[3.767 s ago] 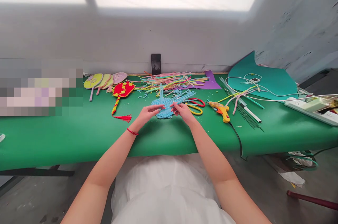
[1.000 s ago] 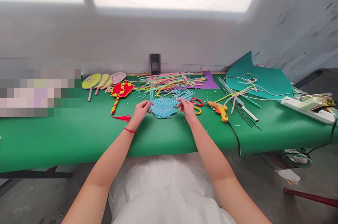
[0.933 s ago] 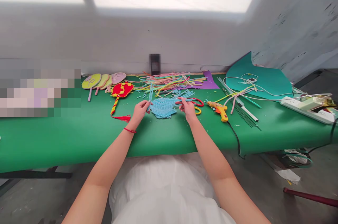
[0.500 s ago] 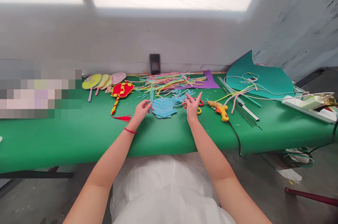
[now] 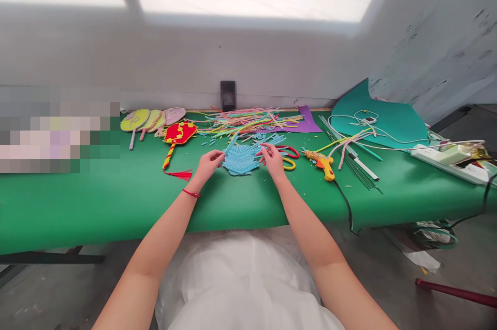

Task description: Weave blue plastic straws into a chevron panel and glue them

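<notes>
Noting on green table (image 5: 236, 205) a flat blue panel (image 5: 240, 160), between left hand (image 5: 210, 165) and right hand (image 5: 273, 161), close to both. Seeing right half curled, cannot tell if holding anything; left pinching slim blue strip (image 5: 232, 142), slanted lengthwise away and rightward.

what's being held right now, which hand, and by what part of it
The left hand pinches at least one light-blue pipe cleaner by its near end. Whether the right hand grips anything cannot be told.
</notes>
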The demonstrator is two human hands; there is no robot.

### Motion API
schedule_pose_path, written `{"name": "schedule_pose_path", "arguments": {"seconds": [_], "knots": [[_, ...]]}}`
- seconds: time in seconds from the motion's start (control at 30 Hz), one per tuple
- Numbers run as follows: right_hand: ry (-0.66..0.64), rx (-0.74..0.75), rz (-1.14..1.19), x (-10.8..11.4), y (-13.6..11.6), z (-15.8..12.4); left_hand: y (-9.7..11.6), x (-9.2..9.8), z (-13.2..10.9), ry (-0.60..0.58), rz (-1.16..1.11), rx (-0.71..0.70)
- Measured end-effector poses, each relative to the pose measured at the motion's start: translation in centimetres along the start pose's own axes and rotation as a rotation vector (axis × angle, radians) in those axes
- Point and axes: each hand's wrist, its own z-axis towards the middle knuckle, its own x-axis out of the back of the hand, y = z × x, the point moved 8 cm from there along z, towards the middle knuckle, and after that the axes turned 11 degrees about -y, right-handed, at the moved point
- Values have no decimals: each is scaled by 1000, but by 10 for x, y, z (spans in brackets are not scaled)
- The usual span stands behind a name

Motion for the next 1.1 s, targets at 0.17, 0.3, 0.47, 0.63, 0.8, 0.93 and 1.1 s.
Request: {"name": "schedule_pose_path", "arguments": {"seconds": [0.17,0.3,0.47,0.63,0.8,0.93,1.1], "knots": [[-12,11,-79,-1,-3,-3,0,33,-7,199,403,73],[7,51,-182,-3,-11,-9,-1,55,-15,304,769,209],[147,124,-523,31,-41,-11,-8,61,-18,337,1031,319],[342,-110,-838,160,-53,-10,-11,54,-17,307,1033,312],[487,-724,-1170,292,-27,-41,-7,38,-14,242,993,260],[338,-995,-1277,313,0,-54,-5,32,-15,233,965,227],[252,-1011,-1324,298,14,-49,-5,32,-14,216,956,196]]}}
